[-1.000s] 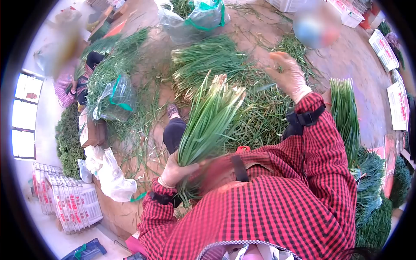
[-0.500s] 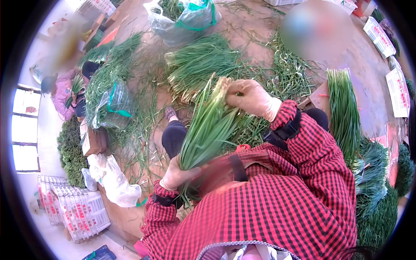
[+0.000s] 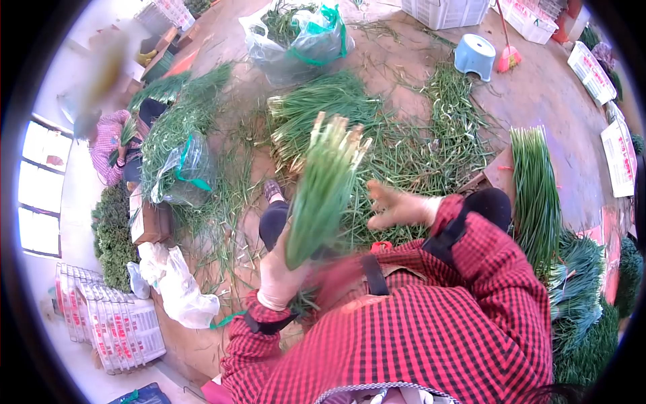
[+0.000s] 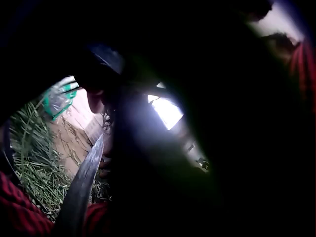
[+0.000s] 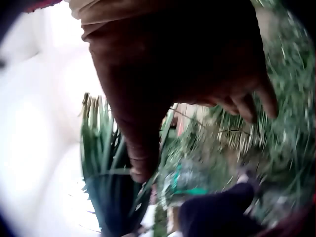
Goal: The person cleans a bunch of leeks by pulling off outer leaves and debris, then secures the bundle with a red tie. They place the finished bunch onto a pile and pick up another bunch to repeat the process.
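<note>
My left hand (image 3: 282, 266), in a pale glove, grips a bunch of garlic chives (image 3: 323, 192) by its leafy part. The pale cut ends point up and away from me; the bunch is slightly blurred. To the right of the bunch, my gloved right hand (image 3: 400, 205) is apart from it with fingers extended and nothing held. In the right wrist view, the right hand (image 5: 168, 64) is dark, its thumb overlapping the chives (image 5: 106, 163) and its other fingers spread. Mostly dark, the left wrist view hides the left hand's grip.
Ahead lies a pile of chives (image 3: 323, 111), with loose trimmings (image 3: 451, 128) around it. A neat chive bundle (image 3: 535, 182) stands at right. Plastic bags (image 3: 296, 50) of greens, a blue stool (image 3: 474, 57) and white crates (image 3: 124, 323) stand around. Another person (image 3: 111, 145) sits at left.
The right hand came from the upper right to the bunch's pale ends, then drew away toward me, fingers extended. The left hand keeps its hold, and the bunch has swung more upright.
</note>
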`<move>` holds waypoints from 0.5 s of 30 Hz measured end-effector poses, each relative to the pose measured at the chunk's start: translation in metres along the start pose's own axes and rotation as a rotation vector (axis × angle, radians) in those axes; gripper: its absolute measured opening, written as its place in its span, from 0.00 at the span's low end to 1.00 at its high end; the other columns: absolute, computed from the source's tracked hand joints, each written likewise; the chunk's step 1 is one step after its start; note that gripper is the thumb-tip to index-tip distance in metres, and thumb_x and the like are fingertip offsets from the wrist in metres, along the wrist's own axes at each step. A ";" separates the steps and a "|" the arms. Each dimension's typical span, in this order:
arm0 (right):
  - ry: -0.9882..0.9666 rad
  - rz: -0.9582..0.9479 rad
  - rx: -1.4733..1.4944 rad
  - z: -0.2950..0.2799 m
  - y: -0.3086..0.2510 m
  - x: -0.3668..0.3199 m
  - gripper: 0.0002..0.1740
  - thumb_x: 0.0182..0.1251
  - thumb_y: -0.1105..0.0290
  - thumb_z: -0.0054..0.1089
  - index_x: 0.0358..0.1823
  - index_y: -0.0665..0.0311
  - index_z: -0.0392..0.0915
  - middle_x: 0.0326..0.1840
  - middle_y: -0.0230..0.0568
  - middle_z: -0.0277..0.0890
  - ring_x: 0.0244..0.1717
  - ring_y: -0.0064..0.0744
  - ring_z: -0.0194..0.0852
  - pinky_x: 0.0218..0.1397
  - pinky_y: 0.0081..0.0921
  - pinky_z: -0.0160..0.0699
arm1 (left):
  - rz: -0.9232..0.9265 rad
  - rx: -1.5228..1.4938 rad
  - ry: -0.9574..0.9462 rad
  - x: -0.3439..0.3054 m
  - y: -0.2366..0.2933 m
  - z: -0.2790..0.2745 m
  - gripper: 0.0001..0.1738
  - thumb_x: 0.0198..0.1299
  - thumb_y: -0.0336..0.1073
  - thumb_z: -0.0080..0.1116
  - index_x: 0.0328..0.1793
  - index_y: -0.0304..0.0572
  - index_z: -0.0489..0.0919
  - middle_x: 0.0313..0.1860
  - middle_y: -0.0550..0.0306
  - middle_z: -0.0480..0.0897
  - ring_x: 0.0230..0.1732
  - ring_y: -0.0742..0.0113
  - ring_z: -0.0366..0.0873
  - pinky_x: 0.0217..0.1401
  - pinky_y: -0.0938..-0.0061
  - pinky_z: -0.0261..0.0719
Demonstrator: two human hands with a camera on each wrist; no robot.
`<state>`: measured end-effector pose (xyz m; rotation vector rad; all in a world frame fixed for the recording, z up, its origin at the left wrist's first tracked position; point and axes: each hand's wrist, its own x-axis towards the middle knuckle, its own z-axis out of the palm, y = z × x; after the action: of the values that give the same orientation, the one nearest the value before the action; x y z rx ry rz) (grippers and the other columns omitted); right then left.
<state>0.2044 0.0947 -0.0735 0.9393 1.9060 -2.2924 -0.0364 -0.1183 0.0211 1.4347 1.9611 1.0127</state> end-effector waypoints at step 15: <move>0.067 -0.389 0.506 0.077 -0.063 0.000 0.29 0.64 0.63 0.75 0.64 0.65 0.75 0.54 0.36 0.83 0.54 0.27 0.79 0.59 0.29 0.79 | -0.576 -1.102 -0.690 0.011 0.010 0.011 0.38 0.57 0.39 0.71 0.72 0.33 0.68 0.60 0.48 0.81 0.55 0.60 0.83 0.60 0.67 0.81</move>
<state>0.1472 0.0420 -0.0117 0.7198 1.6778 -3.1028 -0.0257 -0.1035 0.0235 0.4306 0.9016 0.8912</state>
